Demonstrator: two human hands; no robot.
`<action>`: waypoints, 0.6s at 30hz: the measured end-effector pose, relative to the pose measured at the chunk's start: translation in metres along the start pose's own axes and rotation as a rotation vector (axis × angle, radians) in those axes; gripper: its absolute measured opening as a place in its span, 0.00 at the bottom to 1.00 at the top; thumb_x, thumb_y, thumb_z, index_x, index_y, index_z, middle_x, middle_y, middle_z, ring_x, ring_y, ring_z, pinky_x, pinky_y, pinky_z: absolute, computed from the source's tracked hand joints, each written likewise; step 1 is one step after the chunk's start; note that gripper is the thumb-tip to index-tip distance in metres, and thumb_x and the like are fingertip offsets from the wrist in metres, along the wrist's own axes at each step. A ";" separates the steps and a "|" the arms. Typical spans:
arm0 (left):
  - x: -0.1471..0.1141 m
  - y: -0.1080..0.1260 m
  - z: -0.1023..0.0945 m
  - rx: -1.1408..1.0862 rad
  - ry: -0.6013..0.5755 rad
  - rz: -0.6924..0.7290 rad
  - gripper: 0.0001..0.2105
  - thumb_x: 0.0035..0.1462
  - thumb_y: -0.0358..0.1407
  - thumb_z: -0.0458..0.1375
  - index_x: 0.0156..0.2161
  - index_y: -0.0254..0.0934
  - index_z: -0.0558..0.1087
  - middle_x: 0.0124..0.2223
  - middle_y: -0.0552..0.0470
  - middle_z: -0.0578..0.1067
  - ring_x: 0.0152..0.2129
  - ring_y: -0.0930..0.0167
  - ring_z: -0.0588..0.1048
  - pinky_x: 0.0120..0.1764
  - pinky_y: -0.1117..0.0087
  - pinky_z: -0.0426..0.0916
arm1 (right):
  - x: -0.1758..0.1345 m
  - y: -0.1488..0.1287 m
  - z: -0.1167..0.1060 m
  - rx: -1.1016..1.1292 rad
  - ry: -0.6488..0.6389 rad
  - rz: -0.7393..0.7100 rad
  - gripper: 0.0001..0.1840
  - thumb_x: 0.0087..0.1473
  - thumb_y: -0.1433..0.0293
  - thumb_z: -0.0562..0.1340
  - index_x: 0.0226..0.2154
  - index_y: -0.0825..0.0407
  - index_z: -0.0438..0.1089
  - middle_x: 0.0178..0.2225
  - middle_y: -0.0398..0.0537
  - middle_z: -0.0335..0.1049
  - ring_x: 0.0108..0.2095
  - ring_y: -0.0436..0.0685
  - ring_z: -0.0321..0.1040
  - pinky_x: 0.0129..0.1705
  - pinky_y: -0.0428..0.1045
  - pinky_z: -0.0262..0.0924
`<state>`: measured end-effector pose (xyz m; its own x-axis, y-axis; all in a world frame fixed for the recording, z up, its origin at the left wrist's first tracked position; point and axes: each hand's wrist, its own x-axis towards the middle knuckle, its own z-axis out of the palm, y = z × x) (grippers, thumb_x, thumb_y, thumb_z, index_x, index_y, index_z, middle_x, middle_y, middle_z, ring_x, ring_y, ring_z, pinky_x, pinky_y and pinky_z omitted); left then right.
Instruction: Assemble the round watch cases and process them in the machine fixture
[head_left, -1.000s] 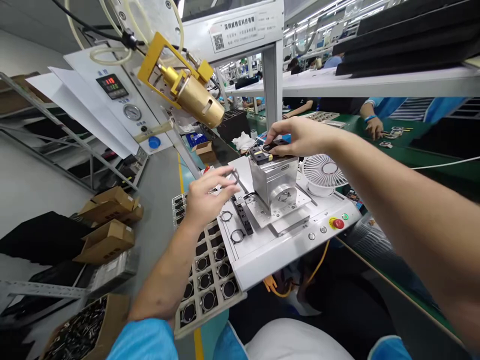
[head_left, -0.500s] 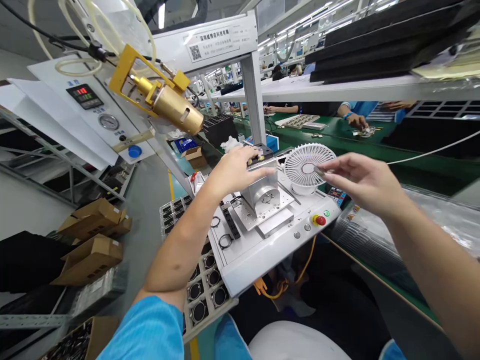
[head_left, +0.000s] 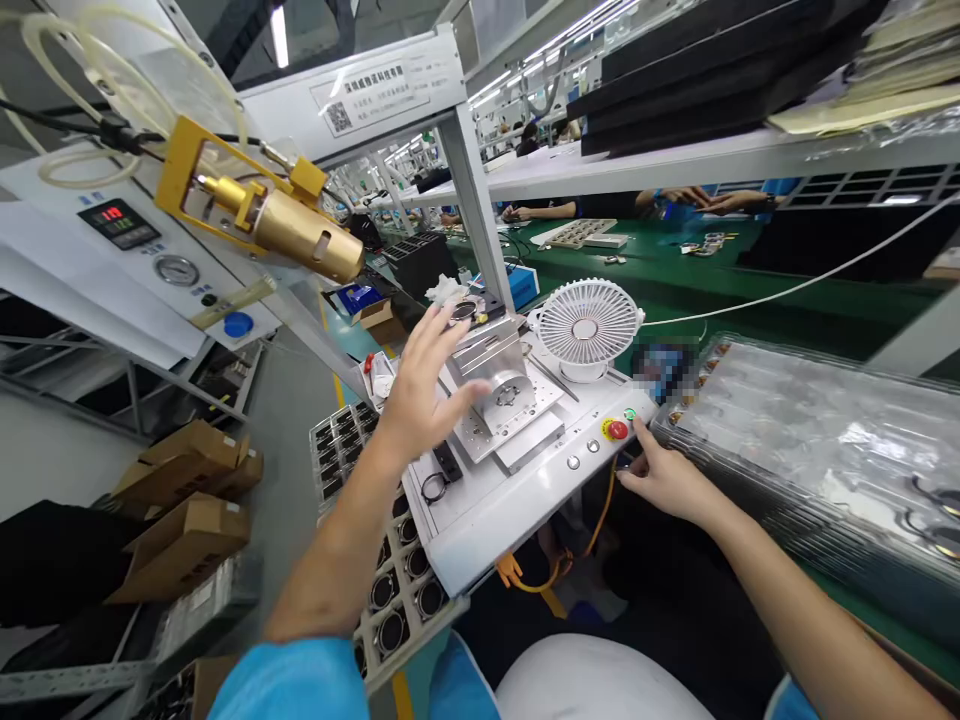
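My left hand (head_left: 424, 390) is open, fingers spread, in the air at the left side of the metal fixture block (head_left: 491, 350). On top of that block sits a dark plate with a round ring (head_left: 463, 311). My right hand (head_left: 667, 478) is at the front right corner of the white machine base (head_left: 487, 530). Its index fingertip reaches the green-lit button (head_left: 630, 414), beside the red emergency stop (head_left: 616, 430). The thumb and other fingers are curled together around something small that I cannot make out. A loose black ring (head_left: 433, 487) lies on the base.
A white fan (head_left: 587, 328) stands behind the buttons. The gold cylinder head (head_left: 307, 235) hangs at upper left. Trays of round parts (head_left: 409, 585) are below left, and clear plastic trays (head_left: 810, 430) at right. Co-workers' hands (head_left: 705, 200) are across the green bench.
My left hand has lifted off the fixture's top and moved left, fingers spreading. My right hand has dropped from in front of the fan to the green-lit button. The view has shifted slightly.
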<state>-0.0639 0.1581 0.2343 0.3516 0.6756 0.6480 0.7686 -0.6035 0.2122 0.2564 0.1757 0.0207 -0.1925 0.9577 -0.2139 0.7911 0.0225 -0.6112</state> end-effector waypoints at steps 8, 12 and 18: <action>-0.157 0.051 0.075 -0.553 0.074 -0.381 0.11 0.60 0.41 0.66 0.48 0.48 0.80 0.51 0.44 0.81 0.52 0.54 0.78 0.58 0.46 0.71 | -0.002 -0.014 -0.001 -0.326 0.063 0.035 0.47 0.63 0.65 0.59 0.74 0.64 0.37 0.46 0.68 0.78 0.45 0.76 0.77 0.45 0.61 0.66; -0.195 0.072 0.107 -0.780 -0.101 -0.692 0.10 0.59 0.39 0.67 0.46 0.46 0.83 0.49 0.42 0.82 0.49 0.56 0.79 0.56 0.53 0.72 | -0.009 -0.016 -0.011 -0.219 0.080 0.028 0.46 0.59 0.65 0.63 0.73 0.59 0.46 0.43 0.61 0.79 0.47 0.74 0.77 0.48 0.60 0.67; -0.209 0.096 0.141 -1.292 -0.149 -1.060 0.21 0.57 0.45 0.69 0.55 0.45 0.79 0.52 0.41 0.82 0.52 0.56 0.80 0.59 0.53 0.71 | -0.071 -0.019 0.030 0.644 -0.018 -0.337 0.47 0.48 0.53 0.75 0.65 0.50 0.61 0.42 0.51 0.80 0.37 0.60 0.76 0.42 0.55 0.71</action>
<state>0.0115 0.0187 0.0161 0.1035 0.9702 -0.2192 -0.2041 0.2364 0.9500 0.2375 0.0988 0.0242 -0.3794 0.9236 0.0559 0.1896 0.1368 -0.9723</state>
